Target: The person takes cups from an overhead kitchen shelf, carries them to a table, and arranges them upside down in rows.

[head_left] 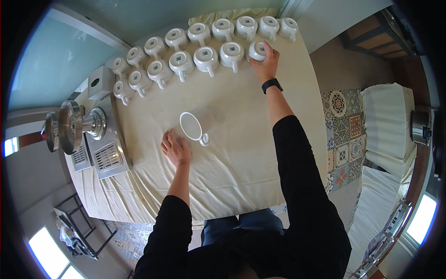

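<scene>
White upturned cup [257, 49], glossy, right fingers [268, 49] curled round it; left fingers [171, 137] parted, empty

Right hand [265, 64] has fingers and thumb around the upside-down end cup [256, 50], front row, right side. Left hand [176, 148] open, holding nothing — just beside a lone mug [191, 126], mouth visible. Two rows of inverted cups [205, 55] along far edge of the cloth-covered table [232, 153]; metal drip tray [98, 143] at left.
</scene>
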`<state>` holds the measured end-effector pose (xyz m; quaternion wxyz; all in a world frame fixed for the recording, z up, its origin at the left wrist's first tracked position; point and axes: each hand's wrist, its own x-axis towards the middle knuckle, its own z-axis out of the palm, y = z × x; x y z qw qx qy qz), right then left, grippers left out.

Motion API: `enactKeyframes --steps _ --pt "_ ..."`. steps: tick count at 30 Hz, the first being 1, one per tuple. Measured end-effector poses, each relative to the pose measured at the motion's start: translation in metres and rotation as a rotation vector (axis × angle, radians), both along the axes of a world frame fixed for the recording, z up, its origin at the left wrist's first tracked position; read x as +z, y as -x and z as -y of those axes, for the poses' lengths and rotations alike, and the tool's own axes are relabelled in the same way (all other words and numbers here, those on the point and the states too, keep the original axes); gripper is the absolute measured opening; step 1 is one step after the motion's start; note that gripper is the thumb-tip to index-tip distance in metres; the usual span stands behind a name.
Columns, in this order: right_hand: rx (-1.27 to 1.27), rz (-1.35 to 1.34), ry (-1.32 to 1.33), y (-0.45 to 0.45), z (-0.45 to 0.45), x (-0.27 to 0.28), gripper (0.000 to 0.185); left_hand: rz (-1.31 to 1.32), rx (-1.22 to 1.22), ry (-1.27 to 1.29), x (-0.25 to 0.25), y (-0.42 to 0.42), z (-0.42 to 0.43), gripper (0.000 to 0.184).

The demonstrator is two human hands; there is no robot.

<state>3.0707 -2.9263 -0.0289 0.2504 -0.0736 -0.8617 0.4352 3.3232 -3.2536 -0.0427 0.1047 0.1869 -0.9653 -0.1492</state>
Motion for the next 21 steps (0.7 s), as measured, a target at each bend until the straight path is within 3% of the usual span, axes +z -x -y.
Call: enactKeyframes --steps 6,12,15,21 --pt "-0.003 -0.036 -0.046 0.006 0.005 -0.008 0.08 0.003 -0.001 0.011 0.0 0.001 0.0 0.045" --pt "0.074 0.221 0.497 0.002 -0.03 -0.001 0.07 0.016 0.0 0.002 0.002 0.002 -0.001 0.046" --pt "0.156 0.31 0.501 0.007 -0.041 -0.005 0.072 0.022 0.009 -0.002 0.004 0.002 -0.001 0.046" --pt "0.086 0.278 0.437 0.008 -0.034 -0.013 0.073 0.02 0.002 0.012 0.001 0.002 -0.001 0.046"
